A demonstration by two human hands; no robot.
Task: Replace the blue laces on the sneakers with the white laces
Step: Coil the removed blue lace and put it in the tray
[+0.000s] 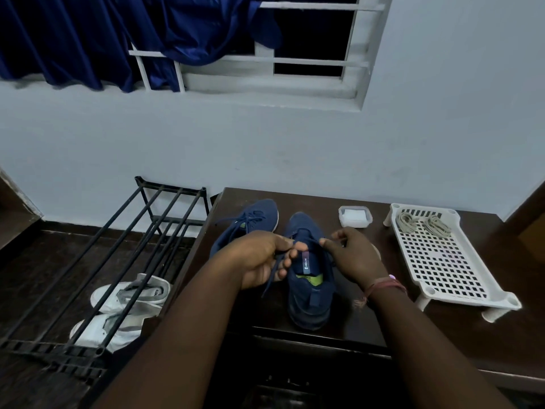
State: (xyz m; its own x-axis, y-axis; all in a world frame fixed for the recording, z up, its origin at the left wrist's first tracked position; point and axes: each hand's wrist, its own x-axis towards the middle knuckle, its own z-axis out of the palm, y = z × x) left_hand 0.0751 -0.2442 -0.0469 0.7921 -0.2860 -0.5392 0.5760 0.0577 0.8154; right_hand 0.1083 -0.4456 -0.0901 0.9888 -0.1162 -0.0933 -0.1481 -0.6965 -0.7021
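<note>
Head view, L hand point(261, 261) grips blue lace point(272, 271); R hand point(352, 255) pinches lace at near sneaker point(309, 287)

Single head-worn wide-angle view, looking forward and down from above the desk point(442, 335) at close range. Both forearms enter from the bottom edge; the wall point(265, 143) and window point(309, 63) fill the upper half.

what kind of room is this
Most likely a room in a home, perhaps near an entrance. A barred window with a blue curtain is set in a plain painted wall, and a metal shoe rack holding white sneakers stands beside a dark wooden table.
</note>
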